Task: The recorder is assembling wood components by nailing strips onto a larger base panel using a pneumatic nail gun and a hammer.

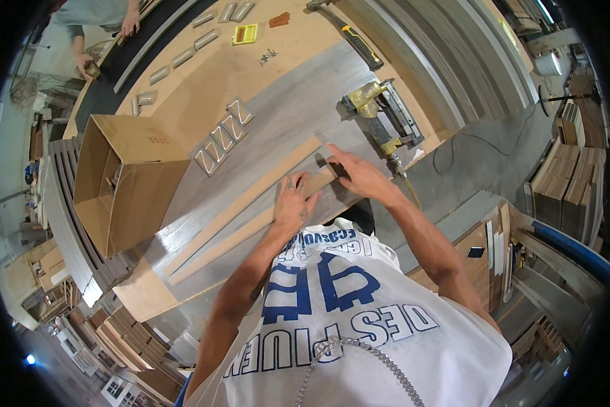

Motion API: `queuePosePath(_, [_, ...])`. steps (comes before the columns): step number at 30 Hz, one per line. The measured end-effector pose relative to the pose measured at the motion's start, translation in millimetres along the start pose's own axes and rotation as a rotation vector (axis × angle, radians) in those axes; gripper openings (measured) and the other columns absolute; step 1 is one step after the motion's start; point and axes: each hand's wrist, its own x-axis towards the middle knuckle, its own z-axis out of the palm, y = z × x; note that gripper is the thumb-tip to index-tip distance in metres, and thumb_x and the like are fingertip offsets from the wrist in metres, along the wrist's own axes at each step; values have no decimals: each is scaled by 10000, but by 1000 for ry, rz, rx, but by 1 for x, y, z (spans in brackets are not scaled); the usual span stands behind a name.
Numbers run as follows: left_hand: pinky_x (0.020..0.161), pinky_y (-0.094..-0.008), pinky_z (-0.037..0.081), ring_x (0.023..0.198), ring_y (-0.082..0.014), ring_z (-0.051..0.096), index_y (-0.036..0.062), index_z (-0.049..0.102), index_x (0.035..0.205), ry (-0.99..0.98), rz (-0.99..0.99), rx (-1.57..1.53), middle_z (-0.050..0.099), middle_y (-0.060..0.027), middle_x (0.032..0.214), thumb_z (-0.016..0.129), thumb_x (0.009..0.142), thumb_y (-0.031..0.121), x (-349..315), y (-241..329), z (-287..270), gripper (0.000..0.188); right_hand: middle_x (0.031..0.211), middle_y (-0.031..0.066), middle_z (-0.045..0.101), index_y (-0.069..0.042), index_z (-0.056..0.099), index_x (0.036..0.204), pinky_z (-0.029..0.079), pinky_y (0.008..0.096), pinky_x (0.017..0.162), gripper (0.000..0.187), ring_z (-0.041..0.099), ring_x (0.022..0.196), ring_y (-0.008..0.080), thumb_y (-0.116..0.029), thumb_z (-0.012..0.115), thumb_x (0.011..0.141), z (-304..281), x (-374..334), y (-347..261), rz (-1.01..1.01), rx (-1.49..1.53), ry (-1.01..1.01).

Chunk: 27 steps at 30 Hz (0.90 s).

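Observation:
Two long, narrow wooden strips lie at a slant on the grey panel in front of me. My left hand (296, 201) is closed over the nearer wooden strip (250, 233), fingers bent across it. At that strip's right end, my right hand (359, 175) grips it between thumb and fingers. The farther wooden strip (244, 193) lies just beyond, apart from both hands at most of its length. To the right of my right hand, a yellow and black nail gun (384, 117) rests on its side with a hose attached.
An open cardboard box (149, 183) stands at left, beside a row of flat pieces (221, 138). A hammer (353, 42), loose fasteners (269, 57) and a yellow container (245, 34) lie farther back. Stacked grey boards (447, 54) line the right. Another person's hands (86, 66) are at upper left.

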Motion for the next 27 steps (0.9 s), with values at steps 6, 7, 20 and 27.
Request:
queuePosePath(6, [972, -464, 433, 1093, -383, 516, -19, 607, 1221, -8, -7, 13, 564, -185, 1156, 755, 802, 232, 2, 2, -1, 510, 1275, 158, 626, -110, 172, 1579, 481, 450, 983, 914, 591, 1149, 387, 26, 631, 800, -2, -2, -4, 17, 63, 27])
queuePosePath(7, [972, -464, 433, 1093, -383, 516, -19, 607, 1221, -7, -8, 14, 564, -185, 1156, 755, 802, 232, 1, 2, 0, 510, 1275, 158, 626, -110, 172, 1579, 481, 450, 983, 914, 591, 1149, 387, 26, 631, 800, -2, -2, -4, 15, 62, 27])
queuePosePath(20, [1044, -459, 382, 1197, -383, 458, -37, 562, 1257, -85, -47, -7, 531, -194, 1227, 717, 826, 240, 2, 0, 4, 536, 1278, 170, 622, -158, 160, 1590, 494, 455, 957, 935, 608, 1120, 400, 8, 654, 814, -6, 2, -4, 28, -9, -33])
queuePosePath(27, [1039, -461, 382, 1203, -385, 444, -74, 519, 1294, -106, -47, 25, 518, -208, 1241, 701, 841, 240, -4, 3, -3, 581, 1209, 243, 610, -182, 229, 1573, 502, 500, 855, 871, 619, 990, 446, -30, 660, 831, -10, 7, -5, -44, -153, -77])
